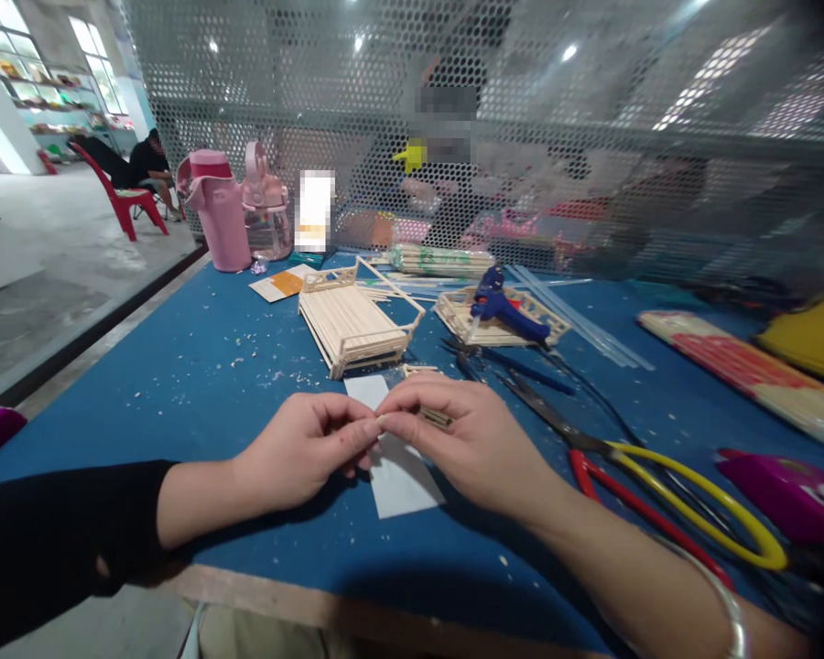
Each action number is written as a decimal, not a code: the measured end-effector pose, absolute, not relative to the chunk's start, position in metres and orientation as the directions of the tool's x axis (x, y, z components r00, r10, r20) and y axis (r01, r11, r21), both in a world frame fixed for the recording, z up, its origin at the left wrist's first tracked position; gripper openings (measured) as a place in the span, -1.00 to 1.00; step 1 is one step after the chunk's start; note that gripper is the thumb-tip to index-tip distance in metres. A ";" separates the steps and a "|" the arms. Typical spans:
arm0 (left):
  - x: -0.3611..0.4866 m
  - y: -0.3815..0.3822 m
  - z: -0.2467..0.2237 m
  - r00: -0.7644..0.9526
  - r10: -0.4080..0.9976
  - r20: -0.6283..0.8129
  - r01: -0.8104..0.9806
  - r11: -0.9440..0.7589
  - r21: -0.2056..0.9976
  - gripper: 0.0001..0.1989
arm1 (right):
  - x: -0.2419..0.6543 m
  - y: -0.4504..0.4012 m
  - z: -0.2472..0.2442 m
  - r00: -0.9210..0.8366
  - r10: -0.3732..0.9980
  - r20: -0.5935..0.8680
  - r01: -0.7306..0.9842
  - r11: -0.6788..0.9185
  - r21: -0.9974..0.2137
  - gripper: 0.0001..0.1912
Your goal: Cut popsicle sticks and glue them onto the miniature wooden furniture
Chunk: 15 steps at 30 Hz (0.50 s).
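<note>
My left hand [309, 448] and my right hand [477, 439] meet fingertip to fingertip above a white paper strip [405, 485]. Both pinch a tiny pale piece, mostly hidden by the fingers, so its kind cannot be made out. Short wooden sticks [437, 417] show beneath my right fingers; whether that hand holds them is unclear. Just beyond the hands stands a miniature bed [353, 320] built of thin wooden sticks, with railed ends. A blue hot glue gun [504, 307] rests on a second stick-built frame [453, 320] to its right.
Scissors with red and yellow handles [693, 503] and dark pliers [532, 368] lie at right. Clear glue sticks [590, 320], a wrapped stick bundle [443, 261] and a pink flask [223, 220] stand or lie farther back. A perforated metal screen [281, 91] rises behind the table.
</note>
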State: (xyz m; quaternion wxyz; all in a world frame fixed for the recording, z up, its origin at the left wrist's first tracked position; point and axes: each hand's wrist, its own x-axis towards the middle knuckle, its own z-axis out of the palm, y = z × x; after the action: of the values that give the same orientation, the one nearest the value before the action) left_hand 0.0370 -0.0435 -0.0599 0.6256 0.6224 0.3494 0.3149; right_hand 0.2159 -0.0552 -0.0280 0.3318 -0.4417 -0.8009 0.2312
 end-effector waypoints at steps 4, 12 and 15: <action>0.033 -0.053 -0.058 0.567 0.812 0.139 0.255 -0.333 0.908 -0.74 | 0.226 -0.053 -0.027 -0.503 0.776 0.381 0.650 0.630 -0.424 -0.85; 0.031 -0.076 -0.070 0.851 0.438 0.289 0.318 -0.868 0.382 -0.52 | 0.231 -0.048 -0.053 -0.686 0.661 0.304 0.711 0.697 0.089 -0.77; 0.031 -0.072 -0.071 0.875 0.436 0.213 0.341 -0.864 0.370 -0.51 | 0.227 -0.049 -0.058 -0.682 0.664 0.307 0.721 0.680 0.131 -0.79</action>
State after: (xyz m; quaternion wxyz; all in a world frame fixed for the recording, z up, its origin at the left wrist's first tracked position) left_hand 0.0314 -0.0721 -0.0707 0.1626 0.9544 0.2033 0.1460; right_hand 0.2266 -0.0487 -0.0577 0.1180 -0.3808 -0.9090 -0.1216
